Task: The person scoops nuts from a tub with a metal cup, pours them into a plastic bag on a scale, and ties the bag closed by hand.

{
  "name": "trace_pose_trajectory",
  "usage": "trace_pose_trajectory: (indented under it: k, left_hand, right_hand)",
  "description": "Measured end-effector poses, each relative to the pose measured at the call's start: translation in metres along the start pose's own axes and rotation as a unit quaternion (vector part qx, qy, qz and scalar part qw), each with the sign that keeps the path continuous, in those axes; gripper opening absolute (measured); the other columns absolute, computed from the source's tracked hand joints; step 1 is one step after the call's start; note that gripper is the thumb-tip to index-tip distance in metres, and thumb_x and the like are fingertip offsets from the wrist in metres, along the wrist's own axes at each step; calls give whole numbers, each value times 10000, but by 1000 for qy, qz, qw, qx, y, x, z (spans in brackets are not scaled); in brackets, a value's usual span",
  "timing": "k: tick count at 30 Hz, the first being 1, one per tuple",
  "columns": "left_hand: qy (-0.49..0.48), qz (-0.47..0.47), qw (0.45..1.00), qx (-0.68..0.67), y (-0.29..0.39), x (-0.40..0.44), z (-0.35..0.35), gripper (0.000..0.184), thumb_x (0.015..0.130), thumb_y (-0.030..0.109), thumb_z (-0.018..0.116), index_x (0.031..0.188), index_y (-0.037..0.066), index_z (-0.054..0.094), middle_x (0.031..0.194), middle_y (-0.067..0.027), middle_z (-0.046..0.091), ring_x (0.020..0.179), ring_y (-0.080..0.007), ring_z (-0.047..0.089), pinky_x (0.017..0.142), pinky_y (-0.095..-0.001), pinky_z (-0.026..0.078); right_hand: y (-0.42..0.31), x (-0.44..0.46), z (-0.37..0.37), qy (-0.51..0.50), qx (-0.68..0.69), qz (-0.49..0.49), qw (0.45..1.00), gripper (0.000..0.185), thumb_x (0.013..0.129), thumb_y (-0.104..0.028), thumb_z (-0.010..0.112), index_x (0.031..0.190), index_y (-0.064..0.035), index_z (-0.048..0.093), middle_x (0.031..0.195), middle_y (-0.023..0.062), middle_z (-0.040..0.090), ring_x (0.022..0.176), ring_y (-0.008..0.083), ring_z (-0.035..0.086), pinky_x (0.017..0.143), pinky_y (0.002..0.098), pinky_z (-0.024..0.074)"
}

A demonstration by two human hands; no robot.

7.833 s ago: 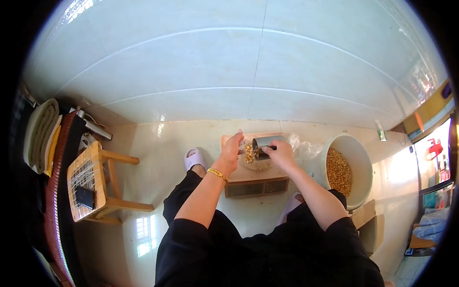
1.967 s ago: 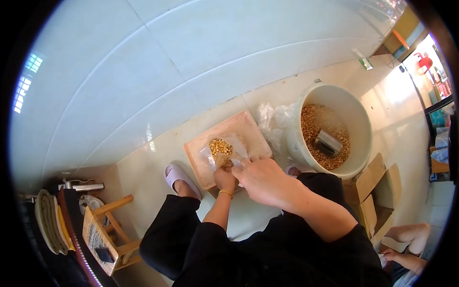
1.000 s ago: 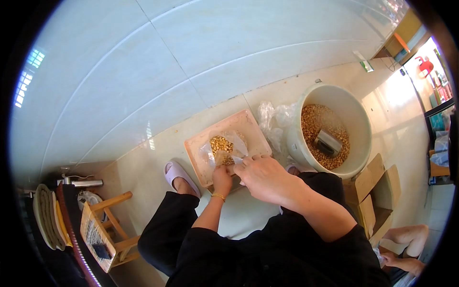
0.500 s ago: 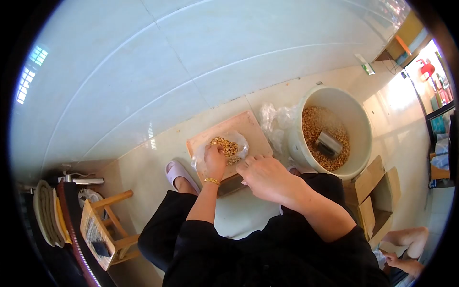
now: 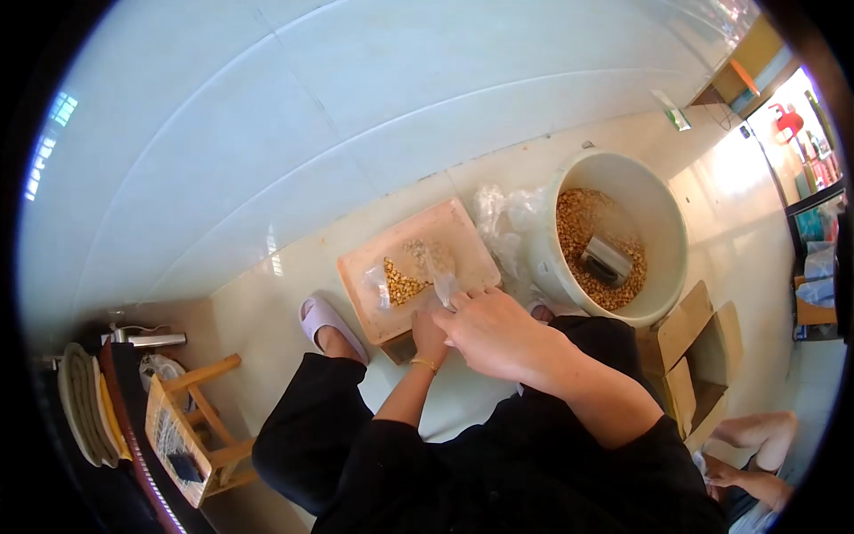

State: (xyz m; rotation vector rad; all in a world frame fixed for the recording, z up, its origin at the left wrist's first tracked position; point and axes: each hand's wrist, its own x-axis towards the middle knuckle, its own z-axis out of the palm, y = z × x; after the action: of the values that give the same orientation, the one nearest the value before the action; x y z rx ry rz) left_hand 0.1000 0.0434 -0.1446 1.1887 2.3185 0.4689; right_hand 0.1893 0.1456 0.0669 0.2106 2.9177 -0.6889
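Observation:
A clear plastic bag (image 5: 443, 278) with golden kernels (image 5: 405, 285), which look like corn, lies in a shallow pink tray (image 5: 360, 271). The bag's upper part is pulled together toward the tray's near edge. My left hand (image 5: 429, 336) is closed there, its fingertips partly hidden behind my other hand. Pressed up against it, my right hand (image 5: 498, 334) has its fingers closed on the gathered plastic of the bag. Both hands meet just over the near rim of the tray.
A large pale bucket (image 5: 663, 214) of the same kernels, a metal scoop (image 5: 608, 261) inside, stands right of the tray. Crumpled plastic bags (image 5: 498, 222) lie between them. Nearby are an open cardboard box (image 5: 685, 365), a wooden stool (image 5: 191, 436) and another person's arm (image 5: 756, 488).
My left hand has moved off the kernels, right and toward me, to meet my right hand. The bag's opening is now drawn together, and the view has shifted slightly.

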Motion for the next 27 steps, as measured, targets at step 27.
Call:
trace_pose_trajectory:
  k: [27]
  left_hand:
    - [351, 163, 909, -158, 30, -4, -48, 163, 725, -57, 578, 876, 3, 587, 872, -165, 574, 781, -353, 535, 711, -447, 435]
  right_hand:
    - [11, -6, -3, 49, 34, 18, 998, 218, 793, -131, 610, 980, -21, 591, 879, 171, 603, 825, 354, 604, 730, 439, 472]
